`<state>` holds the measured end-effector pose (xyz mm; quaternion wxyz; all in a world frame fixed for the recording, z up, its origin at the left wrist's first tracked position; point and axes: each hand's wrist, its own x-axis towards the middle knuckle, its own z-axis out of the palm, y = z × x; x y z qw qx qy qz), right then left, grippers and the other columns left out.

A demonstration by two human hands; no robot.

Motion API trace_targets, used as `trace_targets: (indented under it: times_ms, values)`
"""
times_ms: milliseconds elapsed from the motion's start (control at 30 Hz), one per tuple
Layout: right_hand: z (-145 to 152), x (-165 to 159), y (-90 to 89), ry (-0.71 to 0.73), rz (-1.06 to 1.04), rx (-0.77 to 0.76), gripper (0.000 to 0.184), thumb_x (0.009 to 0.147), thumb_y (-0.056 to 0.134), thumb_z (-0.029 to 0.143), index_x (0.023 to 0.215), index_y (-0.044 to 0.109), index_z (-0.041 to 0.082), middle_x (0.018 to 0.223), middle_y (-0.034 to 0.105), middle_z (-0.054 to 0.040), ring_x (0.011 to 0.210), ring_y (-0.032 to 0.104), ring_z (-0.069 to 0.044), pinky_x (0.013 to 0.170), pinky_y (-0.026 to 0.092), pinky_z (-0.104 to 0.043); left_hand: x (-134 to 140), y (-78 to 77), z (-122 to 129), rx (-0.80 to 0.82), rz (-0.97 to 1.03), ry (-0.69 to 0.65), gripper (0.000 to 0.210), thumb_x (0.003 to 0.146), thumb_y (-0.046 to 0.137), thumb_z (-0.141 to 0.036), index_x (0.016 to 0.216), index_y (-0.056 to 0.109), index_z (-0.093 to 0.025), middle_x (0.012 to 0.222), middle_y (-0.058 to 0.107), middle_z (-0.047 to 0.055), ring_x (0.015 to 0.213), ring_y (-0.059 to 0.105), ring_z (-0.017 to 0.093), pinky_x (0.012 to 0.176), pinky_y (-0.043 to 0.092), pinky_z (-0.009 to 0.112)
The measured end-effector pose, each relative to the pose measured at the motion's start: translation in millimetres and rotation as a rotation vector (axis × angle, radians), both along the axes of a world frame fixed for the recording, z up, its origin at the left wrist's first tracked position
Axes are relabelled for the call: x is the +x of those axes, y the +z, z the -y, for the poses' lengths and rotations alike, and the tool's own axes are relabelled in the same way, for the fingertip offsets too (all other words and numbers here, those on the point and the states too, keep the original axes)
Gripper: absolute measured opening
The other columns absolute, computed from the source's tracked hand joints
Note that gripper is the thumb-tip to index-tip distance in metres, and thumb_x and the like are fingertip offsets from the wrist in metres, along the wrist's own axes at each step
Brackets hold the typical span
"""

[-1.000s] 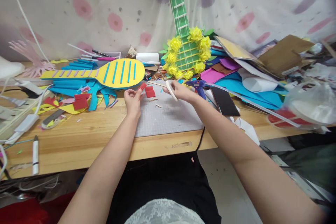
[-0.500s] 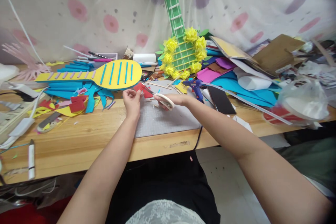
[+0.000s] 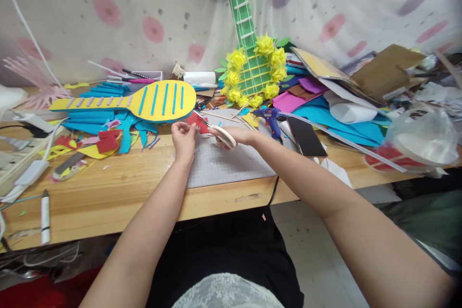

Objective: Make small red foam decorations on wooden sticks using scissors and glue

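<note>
Scissors (image 3: 225, 135) sit gripped in the right hand (image 3: 241, 135); the left hand (image 3: 184, 137) pinches its fingertips together nearby, anything between them unclear. Clean snipping likely wants those fingertips clear of the blades, angled toward a red scrap (image 3: 192, 119) above the gray mat (image 3: 224, 168).

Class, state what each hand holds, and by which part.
Right hand: scissors, by the white handles. Left hand: cannot tell whether it holds anything.

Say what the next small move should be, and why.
Perhaps angle the white-handled metal scissors slightly toward the bare left hand: the bare right hand grips them, but their blades point beyond the left, beside a flat red piece. Anything the left pinches is too small to tell.
</note>
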<state>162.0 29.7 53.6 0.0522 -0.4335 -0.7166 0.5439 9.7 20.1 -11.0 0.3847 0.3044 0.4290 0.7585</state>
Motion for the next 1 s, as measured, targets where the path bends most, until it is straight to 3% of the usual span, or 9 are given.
trace_targets:
  times_ms: [600,1000]
  values:
    - [-3,5,-5.6,-0.053,0.013,0.036,0.048,0.074,0.050,0.062,0.067,0.048,0.015,0.049,0.045,0.0035,0.039,0.041,-0.005,0.037,0.031,-0.018,0,-0.7,0,-0.009,0.004,0.007,0.030,0.061,0.066,-0.014,0.075,0.040,-0.018,0.061,0.046,-0.007,0.057,0.051,0.006,0.065,0.052,0.027]
    - [-3,10,-7.3,-0.042,-0.038,-0.016,0.053,0.077,0.040,0.065,0.063,0.045,0.015,0.043,0.044,0.0037,0.036,0.041,-0.006,0.035,0.032,-0.017,0,-0.8,0,-0.021,-0.006,-0.041,0.031,0.060,0.068,-0.017,0.075,0.041,-0.018,0.063,0.046,-0.006,0.060,0.051,0.007,0.068,0.052,0.028]
